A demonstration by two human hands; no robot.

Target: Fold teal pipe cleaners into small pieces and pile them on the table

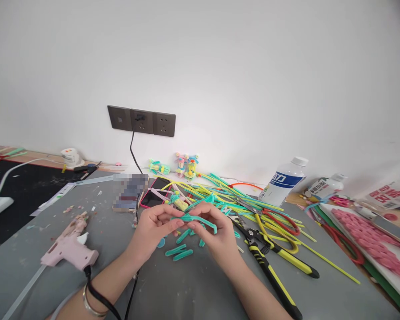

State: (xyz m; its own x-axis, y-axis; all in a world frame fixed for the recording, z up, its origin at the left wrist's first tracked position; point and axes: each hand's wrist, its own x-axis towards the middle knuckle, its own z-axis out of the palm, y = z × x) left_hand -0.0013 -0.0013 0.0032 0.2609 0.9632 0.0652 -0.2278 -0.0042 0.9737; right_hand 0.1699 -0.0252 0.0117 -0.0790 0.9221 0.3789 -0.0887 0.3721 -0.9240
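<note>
Both my hands meet over the middle of the grey table, pinching a teal pipe cleaner [203, 221] between thumbs and fingers. My left hand [156, 229] grips its left end, and my right hand [215, 229] holds it farther right, where a bent end sticks out over the palm. Short cut teal pipe cleaner pieces [182, 255] lie on the table just below and behind my fingers. Directly behind the hands is a small yellow and teal pipe cleaner figure [179, 202], partly covered by my fingers.
A pink glue gun [68, 246] lies at left, its cord passing my left wrist. Yellow-black pliers [270, 258], red-handled scissors [280, 221] and long pipe cleaners [306, 249] lie at right. A bottle [283, 182], a phone [155, 192] and finished figures [190, 166] are farther back.
</note>
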